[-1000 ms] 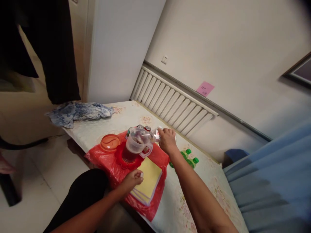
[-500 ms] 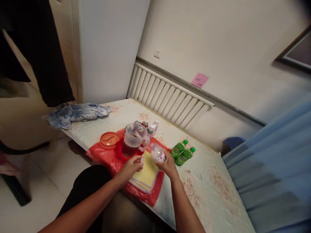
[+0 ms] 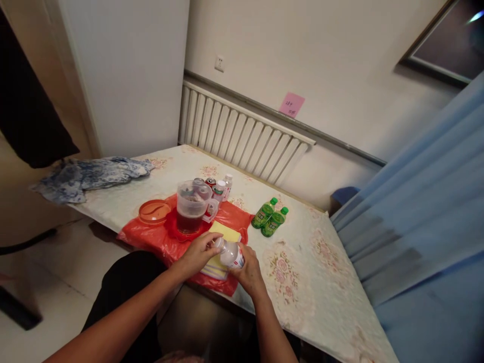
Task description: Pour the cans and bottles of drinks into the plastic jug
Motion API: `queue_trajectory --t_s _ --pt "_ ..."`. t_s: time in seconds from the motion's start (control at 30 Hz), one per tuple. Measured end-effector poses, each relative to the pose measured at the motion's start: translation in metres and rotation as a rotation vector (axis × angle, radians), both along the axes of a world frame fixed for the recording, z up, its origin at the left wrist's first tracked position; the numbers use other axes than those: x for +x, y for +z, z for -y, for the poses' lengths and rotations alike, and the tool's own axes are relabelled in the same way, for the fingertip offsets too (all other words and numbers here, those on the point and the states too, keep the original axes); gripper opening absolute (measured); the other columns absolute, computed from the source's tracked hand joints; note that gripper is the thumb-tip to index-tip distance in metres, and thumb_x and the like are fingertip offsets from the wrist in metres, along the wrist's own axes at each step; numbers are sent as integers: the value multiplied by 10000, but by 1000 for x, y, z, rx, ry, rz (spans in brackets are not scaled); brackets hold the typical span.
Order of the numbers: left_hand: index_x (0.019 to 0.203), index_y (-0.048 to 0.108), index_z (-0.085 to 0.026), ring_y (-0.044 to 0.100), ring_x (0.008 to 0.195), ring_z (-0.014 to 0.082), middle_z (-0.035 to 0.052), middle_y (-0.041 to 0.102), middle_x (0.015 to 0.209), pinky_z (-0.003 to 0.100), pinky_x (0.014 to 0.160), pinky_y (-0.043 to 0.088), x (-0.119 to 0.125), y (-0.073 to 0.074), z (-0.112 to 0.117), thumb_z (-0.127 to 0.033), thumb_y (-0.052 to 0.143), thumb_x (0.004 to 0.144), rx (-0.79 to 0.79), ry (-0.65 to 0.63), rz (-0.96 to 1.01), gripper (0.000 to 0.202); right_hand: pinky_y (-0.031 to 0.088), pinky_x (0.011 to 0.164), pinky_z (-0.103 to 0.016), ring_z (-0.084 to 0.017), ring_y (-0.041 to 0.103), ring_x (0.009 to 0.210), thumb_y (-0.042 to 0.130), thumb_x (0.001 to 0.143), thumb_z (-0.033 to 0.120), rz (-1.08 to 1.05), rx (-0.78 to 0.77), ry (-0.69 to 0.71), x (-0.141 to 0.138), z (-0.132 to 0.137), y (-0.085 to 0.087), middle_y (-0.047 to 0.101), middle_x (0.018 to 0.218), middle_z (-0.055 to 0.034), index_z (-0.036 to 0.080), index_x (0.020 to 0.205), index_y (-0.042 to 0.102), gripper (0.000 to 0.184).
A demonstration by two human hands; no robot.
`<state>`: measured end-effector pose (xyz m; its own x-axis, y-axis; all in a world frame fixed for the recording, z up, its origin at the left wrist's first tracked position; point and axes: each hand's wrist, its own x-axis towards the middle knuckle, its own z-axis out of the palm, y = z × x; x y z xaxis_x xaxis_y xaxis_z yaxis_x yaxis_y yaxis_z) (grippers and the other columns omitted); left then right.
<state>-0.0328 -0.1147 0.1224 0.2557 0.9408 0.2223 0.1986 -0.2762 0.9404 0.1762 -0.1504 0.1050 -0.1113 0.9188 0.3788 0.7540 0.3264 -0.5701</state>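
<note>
My right hand point(image 3: 247, 269) is wrapped round a small clear plastic bottle point(image 3: 230, 255) with a red and white label, tilted with its neck to the left. At that neck, my left hand point(image 3: 202, 250) pinches a white cap point(image 3: 219, 243), which sits against the bottle mouth. Both hands are above the folded yellow cloth point(image 3: 223, 232). Just beyond them, a clear pitcher point(image 3: 191, 209) with dark liquid stands in a red dish point(image 3: 172, 224). An orange lid point(image 3: 154, 212) lies to its left.
Behind the pitcher stand cans point(image 3: 210, 183) and small white-capped bottles point(image 3: 227, 186). Two green bottles point(image 3: 269, 218) lie to the right. Red plastic sheeting point(image 3: 139, 234) covers part of the flowered tablecloth point(image 3: 298, 267). A blue patterned cloth point(image 3: 94, 176) is at the far left.
The white cap in my left hand has come to the bottle's mouth. My right hand has brought the bottle left and tipped it over. The view has shifted right.
</note>
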Motion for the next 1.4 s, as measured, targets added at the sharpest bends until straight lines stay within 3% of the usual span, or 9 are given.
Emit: queue_trajectory --t_s 0.43,1.03,1.4 --pt "1160 656 -184 587 1019 233 78 644 1075 351 931 458 3 7 9 -230 555 814 275 -83 -179 363 483 935 -386 -269 588 1048 754 626 104 11 1 -9 7 11 0 649 1147 -98 176 1261 575 664" --pt "1136 675 -184 583 1036 231 72 639 1082 367 951 457 4 8 7 -159 532 744 240 -162 -136 417 495 897 -386 -271 596 1004 732 618 109 -7 -27 -18 6 18 3 657 1097 -75 207 1211 605 614" --pt "1109 665 -166 598 988 231 78 660 1054 365 916 471 8 13 9 -243 602 787 214 -75 -197 337 494 903 -387 -267 597 1019 720 620 110 19 -33 -39 6 17 -3 650 1129 -67 210 1251 579 654"
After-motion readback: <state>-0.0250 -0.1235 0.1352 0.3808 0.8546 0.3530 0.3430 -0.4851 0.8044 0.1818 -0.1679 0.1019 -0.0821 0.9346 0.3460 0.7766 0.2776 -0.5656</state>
